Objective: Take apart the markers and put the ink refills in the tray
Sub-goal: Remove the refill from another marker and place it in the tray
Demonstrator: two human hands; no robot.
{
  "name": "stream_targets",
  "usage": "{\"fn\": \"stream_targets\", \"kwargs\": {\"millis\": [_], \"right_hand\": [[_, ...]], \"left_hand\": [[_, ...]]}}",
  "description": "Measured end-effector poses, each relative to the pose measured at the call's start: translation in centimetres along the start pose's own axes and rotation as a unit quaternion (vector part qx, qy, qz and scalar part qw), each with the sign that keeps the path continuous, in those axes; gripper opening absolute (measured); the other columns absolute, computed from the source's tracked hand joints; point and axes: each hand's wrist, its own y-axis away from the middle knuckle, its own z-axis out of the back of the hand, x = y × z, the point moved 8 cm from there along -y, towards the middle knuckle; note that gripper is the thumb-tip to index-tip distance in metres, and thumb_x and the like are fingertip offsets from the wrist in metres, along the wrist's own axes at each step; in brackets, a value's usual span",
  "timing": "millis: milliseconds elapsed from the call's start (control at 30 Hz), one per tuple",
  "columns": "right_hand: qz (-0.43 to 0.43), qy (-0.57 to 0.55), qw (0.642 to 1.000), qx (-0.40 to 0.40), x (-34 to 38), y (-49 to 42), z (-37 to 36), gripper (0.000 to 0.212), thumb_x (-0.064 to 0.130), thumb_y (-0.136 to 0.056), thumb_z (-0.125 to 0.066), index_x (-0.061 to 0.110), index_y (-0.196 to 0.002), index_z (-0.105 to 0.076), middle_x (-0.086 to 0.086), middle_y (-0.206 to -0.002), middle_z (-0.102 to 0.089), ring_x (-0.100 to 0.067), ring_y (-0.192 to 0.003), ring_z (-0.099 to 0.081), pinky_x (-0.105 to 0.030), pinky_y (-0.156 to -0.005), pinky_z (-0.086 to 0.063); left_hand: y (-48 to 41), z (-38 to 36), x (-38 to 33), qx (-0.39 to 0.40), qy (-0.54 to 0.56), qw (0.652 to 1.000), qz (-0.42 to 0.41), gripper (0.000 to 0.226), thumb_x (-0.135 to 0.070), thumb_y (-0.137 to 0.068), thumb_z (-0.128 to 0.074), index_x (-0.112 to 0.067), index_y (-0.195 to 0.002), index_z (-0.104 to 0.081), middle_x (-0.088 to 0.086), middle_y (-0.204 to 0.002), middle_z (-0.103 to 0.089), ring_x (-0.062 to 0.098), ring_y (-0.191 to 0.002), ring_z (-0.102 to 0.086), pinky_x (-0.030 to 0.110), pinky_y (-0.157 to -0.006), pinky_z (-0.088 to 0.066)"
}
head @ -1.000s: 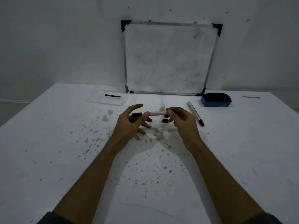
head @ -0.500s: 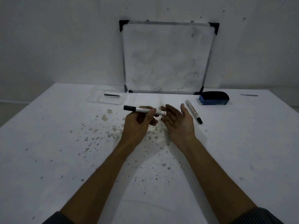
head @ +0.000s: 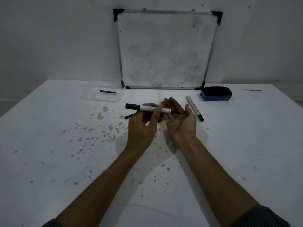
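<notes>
My left hand (head: 142,126) grips a white marker (head: 148,109) above the table, level, with its black cap pointing left. A thin black ink refill (head: 175,113) sticks out of the marker's right end, over the palm of my right hand (head: 180,123). That hand is held palm up, fingers spread, beside the left one. A clear tray (head: 91,98) lies at the back left with one black refill (head: 107,92) in it. A second white marker (head: 193,107) rests on the table just right of my right hand. A small black piece (head: 130,116) lies on the table by my left fingers.
A whiteboard (head: 165,49) leans against the wall at the back of the white table (head: 65,161). A blue eraser (head: 216,94) sits to its right. Dark specks and stains dot the tabletop around my hands.
My right hand let go of the marker and turned palm up. My left hand now holds the marker alone, and the black refill has come out of its right end.
</notes>
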Motion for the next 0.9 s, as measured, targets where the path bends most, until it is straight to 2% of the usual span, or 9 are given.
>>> {"fn": "stream_targets", "kwargs": {"millis": [67,133,267,367,467,567,700,800,900], "right_hand": [[0.021,0.027,0.999,-0.019,0.2,0.0,0.4,0.059,0.041,-0.108,-0.033,-0.002,-0.106,-0.073,-0.021,-0.111,-0.076,-0.029,-0.104,-0.074,-0.038,-0.094,-0.058],[0.016,0.058,0.998,-0.034,-0.1,0.2,0.6,0.058,0.040,-0.107,-0.035,-0.001,-0.099,-0.076,-0.020,-0.105,-0.077,-0.029,-0.098,-0.075,-0.036,-0.083,-0.062],[0.018,0.038,0.999,-0.034,0.0,-0.1,0.9,0.058,0.039,-0.107,-0.037,-0.003,-0.095,-0.076,-0.023,-0.107,-0.076,-0.033,-0.105,-0.072,-0.042,-0.096,-0.056],[0.028,0.079,0.996,-0.032,0.5,-0.2,1.0,0.053,0.039,-0.106,-0.041,-0.001,-0.099,-0.075,-0.020,-0.103,-0.077,-0.031,-0.099,-0.074,-0.037,-0.087,-0.059],[0.045,0.170,0.984,-0.027,0.9,-0.2,0.9,0.039,0.035,-0.103,-0.050,0.004,-0.101,-0.074,-0.010,-0.088,-0.077,-0.022,-0.086,-0.073,-0.034,-0.080,-0.059],[0.063,0.269,0.961,-0.002,1.3,-0.2,0.5,0.031,0.028,-0.102,-0.055,0.004,-0.104,-0.075,-0.006,-0.084,-0.073,-0.019,-0.076,-0.064,-0.032,-0.073,-0.055],[0.108,0.431,0.895,0.051,2.2,0.0,-0.4,0.021,0.015,-0.099,-0.062,0.002,-0.110,-0.074,-0.006,-0.077,-0.063,-0.013,-0.063,-0.051,-0.026,-0.058,-0.044],[0.131,0.515,0.845,0.058,2.6,0.3,-0.5,0.020,0.016,-0.096,-0.068,0.010,-0.113,-0.076,0.000,-0.071,-0.066,-0.013,-0.063,-0.056,-0.022,-0.065,-0.053],[0.135,0.508,0.849,0.049,3.1,0.4,-0.1,0.023,0.016,-0.095,-0.068,0.011,-0.117,-0.075,0.009,-0.078,-0.075,-0.006,-0.068,-0.068,-0.020,-0.076,-0.058]], "left_hand": [[0.8,-1.9,1.4,0.096,-0.050,0.994,0.034,0.014,-0.024,-0.101,-0.065,-0.017,-0.108,-0.076,-0.004,-0.099,-0.080,0.004,-0.092,-0.076,0.025,-0.082,-0.062],[1.0,-2.5,2.4,0.123,-0.080,0.988,0.052,0.021,-0.029,-0.101,-0.066,-0.015,-0.112,-0.078,-0.004,-0.101,-0.081,0.004,-0.094,-0.076,0.030,-0.085,-0.063],[0.0,-0.5,1.0,0.022,0.001,0.999,0.026,0.007,-0.021,-0.100,-0.066,-0.021,-0.103,-0.073,-0.003,-0.091,-0.079,0.008,-0.083,-0.078,0.022,-0.070,-0.062],[-0.5,0.3,1.1,-0.009,0.032,0.999,0.033,0.009,-0.020,-0.101,-0.064,-0.018,-0.103,-0.072,-0.003,-0.084,-0.079,0.012,-0.076,-0.077,0.022,-0.070,-0.061],[-1.0,1.2,2.1,-0.041,0.038,0.996,0.063,0.018,-0.024,-0.103,-0.062,-0.010,-0.107,-0.073,-0.005,-0.080,-0.079,0.012,-0.075,-0.077,0.024,-0.074,-0.061],[-1.5,2.2,2.5,-0.074,0.071,0.991,0.092,0.022,-0.025,-0.104,-0.060,-0.007,-0.104,-0.074,0.001,-0.080,-0.077,0.012,-0.073,-0.076,0.022,-0.073,-0.061],[-2.3,3.6,2.8,-0.089,0.086,0.987,0.103,0.029,-0.031,-0.105,-0.059,-0.006,-0.099,-0.074,0.005,-0.080,-0.074,0.015,-0.067,-0.072,0.026,-0.071,-0.062],[-2.8,4.7,3.1,-0.096,0.072,0.986,0.119,0.039,-0.039,-0.105,-0.055,-0.005,-0.092,-0.069,0.002,-0.072,-0.065,0.009,-0.057,-0.055,0.024,-0.058,-0.053],[-3.6,5.4,3.3,-0.059,0.043,0.989,0.126,0.045,-0.041,-0.109,-0.044,-0.003,-0.090,-0.061,0.009,-0.070,-0.051,0.008,-0.054,-0.043,0.021,-0.051,-0.037]]}}
